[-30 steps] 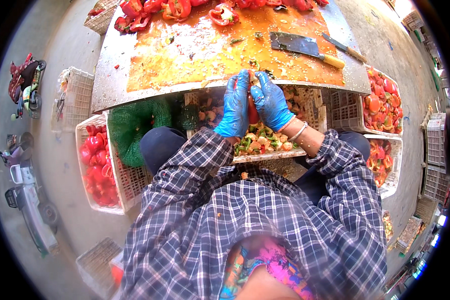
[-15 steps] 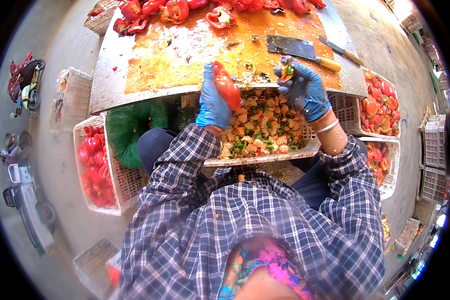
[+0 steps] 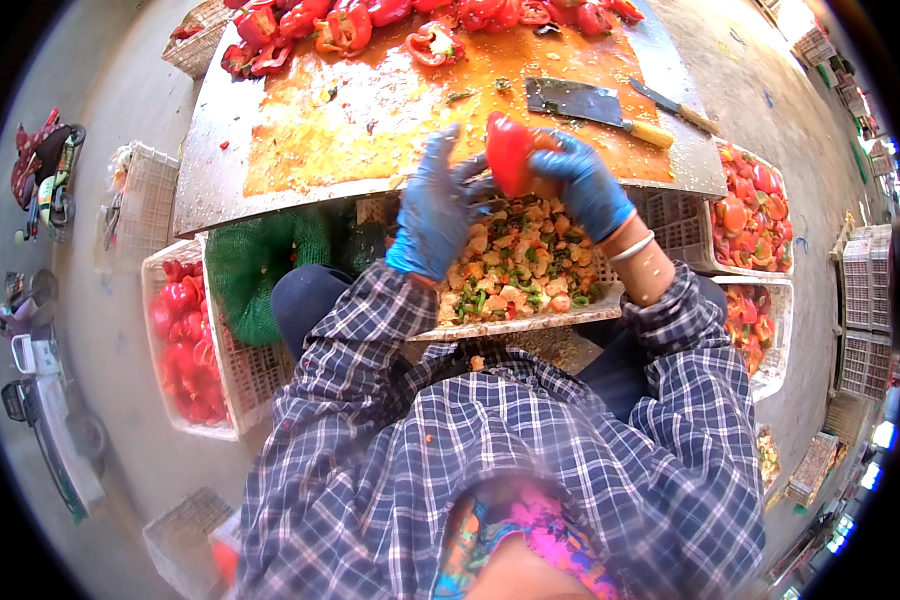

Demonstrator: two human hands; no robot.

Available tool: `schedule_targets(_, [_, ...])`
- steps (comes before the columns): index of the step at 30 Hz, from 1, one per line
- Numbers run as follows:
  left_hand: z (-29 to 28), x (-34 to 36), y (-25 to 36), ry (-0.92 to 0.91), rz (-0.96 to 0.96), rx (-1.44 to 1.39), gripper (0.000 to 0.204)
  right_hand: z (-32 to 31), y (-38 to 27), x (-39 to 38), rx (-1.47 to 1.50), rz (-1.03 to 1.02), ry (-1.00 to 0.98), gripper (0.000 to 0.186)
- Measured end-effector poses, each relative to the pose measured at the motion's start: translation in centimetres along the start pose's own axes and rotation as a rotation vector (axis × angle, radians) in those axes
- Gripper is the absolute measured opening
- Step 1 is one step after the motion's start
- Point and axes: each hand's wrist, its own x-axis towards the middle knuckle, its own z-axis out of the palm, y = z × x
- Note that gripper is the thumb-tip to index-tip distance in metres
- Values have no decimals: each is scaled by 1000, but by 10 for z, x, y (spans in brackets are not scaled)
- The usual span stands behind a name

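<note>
A red bell pepper piece [image 3: 509, 155] is gripped in my right hand [image 3: 580, 180], gloved in blue, above the table's near edge. My left hand [image 3: 433, 212], in the same kind of glove, is beside it with fingers spread apart and nothing in it. Below both hands, a white crate [image 3: 530, 328] in front of my lap holds pale seed cores and green stem bits [image 3: 520, 270]. On the wet orange tabletop a cleaver [image 3: 580, 100] with a wooden handle lies to the right, with a smaller knife [image 3: 670, 104] beyond it. Cut red peppers [image 3: 345, 30] are heaped along the far side.
A crate of red peppers [image 3: 182, 330] stands on the left beside a green mesh bag [image 3: 255, 270]. Two crates of cut peppers [image 3: 750, 215] are at the right. The metal table edge [image 3: 205, 195] runs just ahead of my knees. Scooters [image 3: 50, 180] are parked far left.
The red pepper has passed from my left hand to my right. My left fingers have spread, and the stem scrap formerly in my right hand no longer shows.
</note>
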Motion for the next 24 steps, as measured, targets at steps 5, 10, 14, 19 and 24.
schedule_targets(5, [-84, 45, -21, -74, 220, 156, 64, -4, -24, -4, 75, 17, 33, 36])
schedule_targets(10, [-15, 13, -28, -217, -14, -31, 54, -8, 7, 3, -33, 143, 63, 29])
schedule_targets(14, [-12, 10, -13, -100, -25, -1, 48, -3, 6, -4, -153, 131, 50, 30])
schedule_targets(19, [-15, 13, -22, -150, 86, 49, 55, 8, 29, -6, -65, 140, 33, 32])
schedule_targets(24, [-16, 14, -25, -133, 53, 268, 60, 3, 22, -17, -879, -457, -97, 25])
